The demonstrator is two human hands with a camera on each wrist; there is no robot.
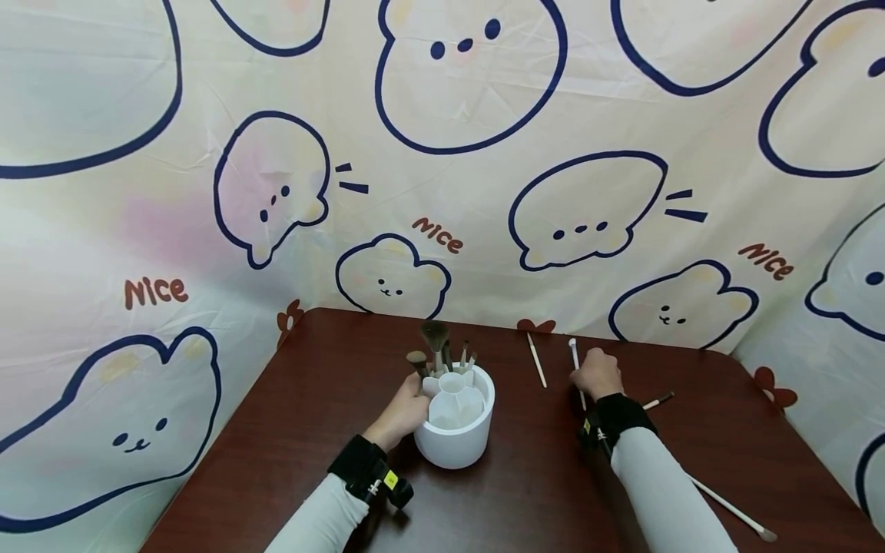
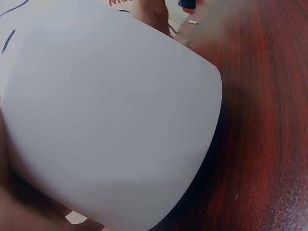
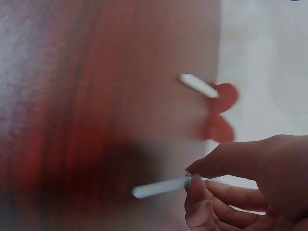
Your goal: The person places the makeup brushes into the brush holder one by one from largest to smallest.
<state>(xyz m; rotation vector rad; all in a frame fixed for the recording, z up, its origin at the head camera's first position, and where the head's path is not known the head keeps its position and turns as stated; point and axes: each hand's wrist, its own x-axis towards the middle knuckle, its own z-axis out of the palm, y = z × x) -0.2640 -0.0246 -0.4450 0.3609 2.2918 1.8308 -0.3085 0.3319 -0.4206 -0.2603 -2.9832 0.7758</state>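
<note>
Apparently, the step is a pick-up: near the far edge of the table (image 1: 525, 476), the right hand (image 1: 598, 374) pinches a slim brush (image 1: 575, 354); the left hand (image 1: 402, 412) grips the white holder (image 1: 452, 448). A clean lift seems called for next.

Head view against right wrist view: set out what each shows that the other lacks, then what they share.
Only the head view shows the white brush holder, the makeup brushes standing in it, the left hand gripping it, and the long brush lying beside the right sleeve.

Only the right wrist view shows, close up, the fingers and thumb pinching a slim white brush.

Both show the right hand, that slim brush, a loose pale stick, the red-brown flower print and the tabletop.
</note>
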